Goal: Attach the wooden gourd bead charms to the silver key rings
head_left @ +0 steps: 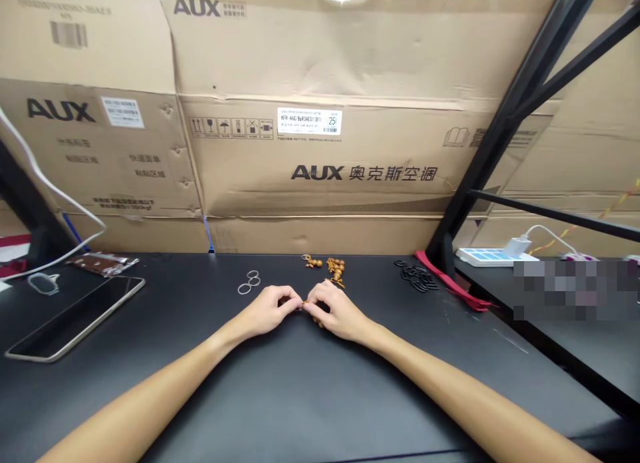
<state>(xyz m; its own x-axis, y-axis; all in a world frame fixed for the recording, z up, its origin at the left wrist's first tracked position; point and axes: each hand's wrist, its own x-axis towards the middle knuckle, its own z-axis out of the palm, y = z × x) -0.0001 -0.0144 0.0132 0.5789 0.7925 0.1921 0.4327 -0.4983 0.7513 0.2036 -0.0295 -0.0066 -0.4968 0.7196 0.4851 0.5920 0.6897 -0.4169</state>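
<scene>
Left hand (pixel 267 310) and right hand (pixel 337 311) pinching a wooden bead (pixel 318 322)
It sits between their fingertips, partly hidden, over the black table (pixel 200 410); more beads (pixel 335 270) lie just ahead.

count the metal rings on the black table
4: three metal rings lie grouped beyond the left hand, and a fourth ring sits at the end of the wooden beads. Others may be hidden under the hands.

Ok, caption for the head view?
Left hand and right hand pinch a small bead over a black table, near wooden beads.
</scene>
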